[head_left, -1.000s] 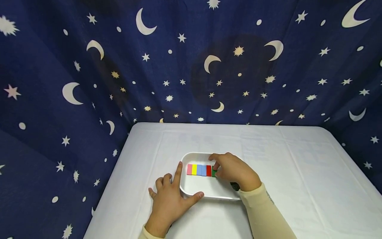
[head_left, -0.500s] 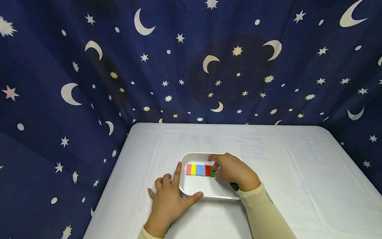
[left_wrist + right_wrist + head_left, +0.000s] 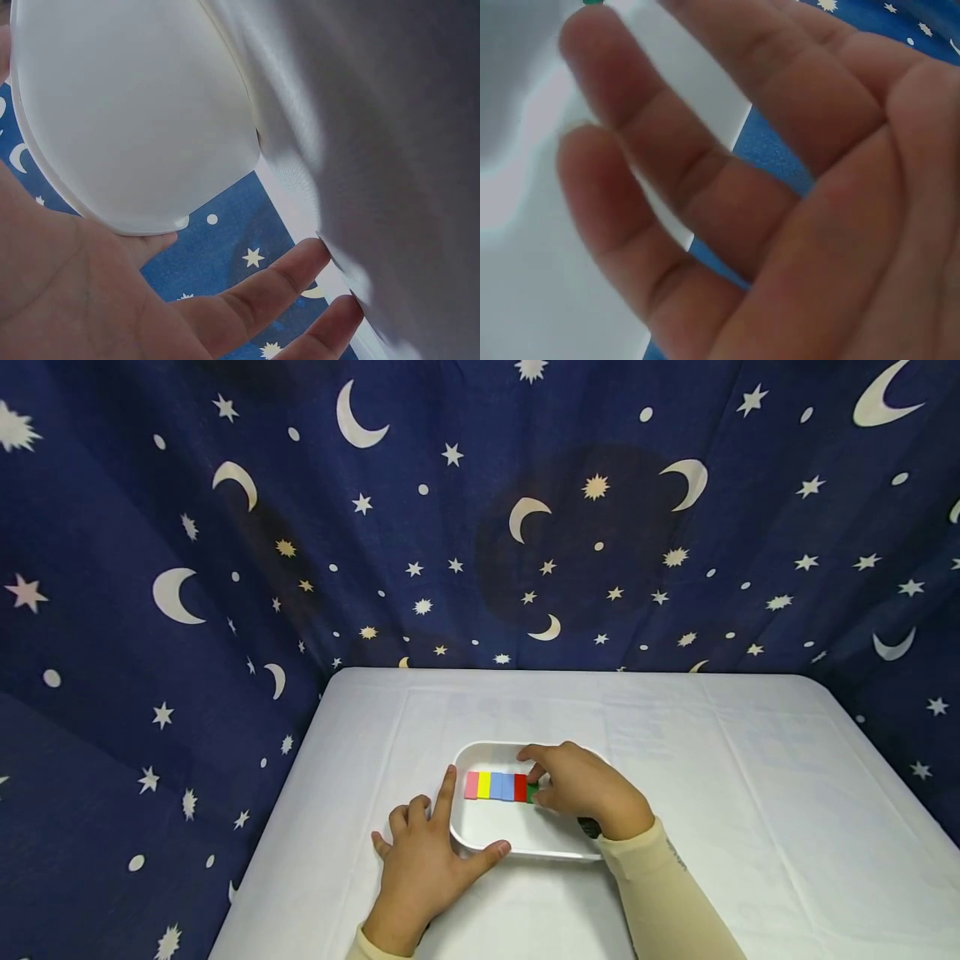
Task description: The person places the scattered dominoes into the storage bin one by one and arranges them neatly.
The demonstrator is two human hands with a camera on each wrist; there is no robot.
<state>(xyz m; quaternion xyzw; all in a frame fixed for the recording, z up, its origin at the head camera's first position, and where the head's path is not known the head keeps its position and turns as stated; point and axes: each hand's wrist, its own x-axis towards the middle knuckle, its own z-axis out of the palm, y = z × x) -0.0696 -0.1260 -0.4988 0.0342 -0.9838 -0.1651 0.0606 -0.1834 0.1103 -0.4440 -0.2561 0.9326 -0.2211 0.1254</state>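
A white tray (image 3: 517, 833) with rounded corners holds a row of small flat tiles. From the left they run pink (image 3: 471, 785), yellow (image 3: 483, 785), two light blue (image 3: 502, 787), red (image 3: 521, 788) and green (image 3: 532, 792). My right hand (image 3: 588, 785) reaches into the tray and pinches the green tile at the row's right end, hiding part of it. My left hand (image 3: 423, 868) rests against the tray's near left corner, index finger along the left rim, thumb by the front wall. In the left wrist view the tray (image 3: 127, 97) leans against this hand's palm side.
White cloth (image 3: 750, 827) covers the table around the tray. A dark blue curtain (image 3: 450, 527) with moons and stars stands behind and at both sides. Something dark (image 3: 590, 827) shows beneath the right wrist.
The row of tiles has slid slightly left inside the tray, together with the fingers of my right hand. My left hand stays in place at the tray's corner.
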